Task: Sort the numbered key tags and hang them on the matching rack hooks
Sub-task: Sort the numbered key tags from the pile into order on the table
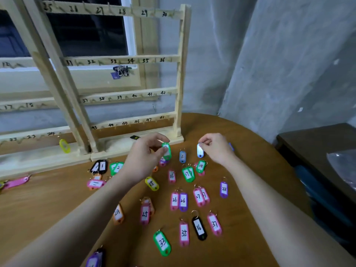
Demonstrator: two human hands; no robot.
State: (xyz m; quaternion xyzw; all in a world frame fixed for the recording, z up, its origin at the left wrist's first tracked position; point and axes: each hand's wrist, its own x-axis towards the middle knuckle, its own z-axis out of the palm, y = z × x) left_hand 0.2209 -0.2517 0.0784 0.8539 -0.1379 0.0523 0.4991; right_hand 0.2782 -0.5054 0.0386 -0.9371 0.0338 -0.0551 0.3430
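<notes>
At far left we see a pink tag lying flat on the brown table, and above it a yellow tag hanging under the hook marked 24 on the left wooden rack. Beside it stands the right wooden rack, its bars numbered 25 through 48; a bunch of keys shows behind it, by the bar marked 31 to 36.

Moving right along the table, we find two black tags just before the rack base, then a pink tag with a dash-like mark. The left hand is raised over the spread, thumb and fingers pinching a green tag whose number we cannot read. Below it lie a yellow tag 15, an orange tag 24, a pink tag 25 and a green tag 33.

Further right sit a blue tag, green tags 17 and 18, a pair marked 26, a pair marked 27, pink 35, black 36 and pink 37.

The right hand pinches the ring of a pale blue tag, which dangles just above the table. A purple tag 28 lies apart, nearest the table's right edge.
</notes>
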